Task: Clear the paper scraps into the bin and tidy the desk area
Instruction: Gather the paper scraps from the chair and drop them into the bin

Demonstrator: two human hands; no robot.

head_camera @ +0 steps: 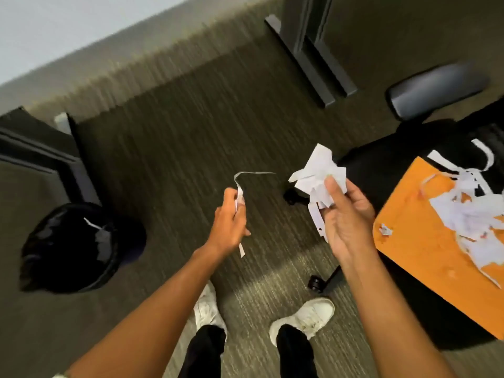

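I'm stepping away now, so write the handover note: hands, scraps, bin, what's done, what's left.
Left hand: pinches one long paper strip.
Right hand: grips a crumpled wad of scraps.
Bin: black-lined, on the floor to the left, some paper already inside.
Done: part of the scraps collected.
Left: drop both handfuls in the bin, then clear the scrap pile on the orange desk.

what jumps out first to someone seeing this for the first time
The orange desk at right stands out, littered with white paper scraps. Mid-frame, the right hand grips a crumpled wad of paper while the left hand pinches a long thin paper strip. At lower left sits a black-lined bin with a few scraps inside.
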